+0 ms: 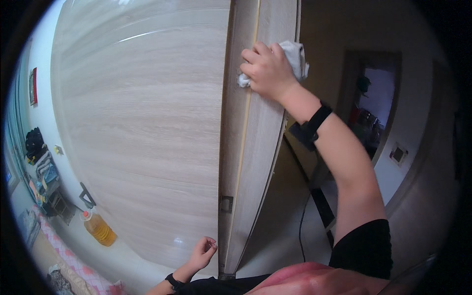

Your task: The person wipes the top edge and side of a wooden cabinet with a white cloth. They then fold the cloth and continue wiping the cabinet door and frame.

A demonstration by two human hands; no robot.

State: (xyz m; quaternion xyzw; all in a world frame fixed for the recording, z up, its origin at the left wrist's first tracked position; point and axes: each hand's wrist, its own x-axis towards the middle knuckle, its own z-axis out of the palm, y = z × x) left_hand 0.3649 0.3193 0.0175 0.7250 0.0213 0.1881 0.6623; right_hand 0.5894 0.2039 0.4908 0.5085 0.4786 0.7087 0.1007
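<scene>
My right hand (pixel 268 69) is raised to the upper part of a wood-grain door frame (pixel 260 128) and presses a crumpled whitish cloth (pixel 296 56) against it. The fingers are bent over the cloth, which sticks out on both sides of the hand. A thin yellowish strip (pixel 241 152) runs down the frame under the hand. Low down, my left hand (pixel 203 253) is held beside the edge of a pale wood-grain door panel (pixel 142 123). Its fingers are curled in and nothing shows in them. Whether it touches the panel I cannot tell.
A small dark metal plate (pixel 226 204) is set low in the frame. Left of the panel, a bottle of yellow liquid (pixel 101 231) stands on the floor near a black handle (pixel 87 195). A pink-patterned bedspread (pixel 73 260) lies at lower left. A dark cable (pixel 301 228) runs across the floor at right.
</scene>
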